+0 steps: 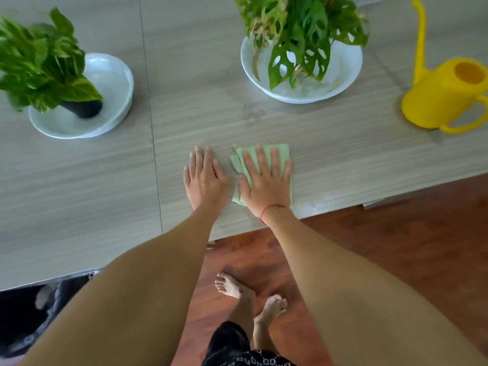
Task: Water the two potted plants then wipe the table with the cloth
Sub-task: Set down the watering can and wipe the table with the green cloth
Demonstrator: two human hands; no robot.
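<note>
Cloth, pale green and folded, lies near the front edge of the surface, flat under the right hand. That grip is spread, palm down, fingers fanned over the cloth, whose edges show past the fingertips and on both sides of the palm. A red thread circles the right wrist.

At far left a leafy plant in a dark pot leans in a white dish. The left hand rests flat on the bare surface just beside the cloth, fingers spread, holding nothing. Behind the hands a plant with holed leaves stands in a white bowl. A yellow watering can stands at far right, spout pointing away, well apart from the hands.

A black garment at the bottom edge bears a repeating white pattern, too blurred to read as letters. Bare feet stand on a wooden floor.
</note>
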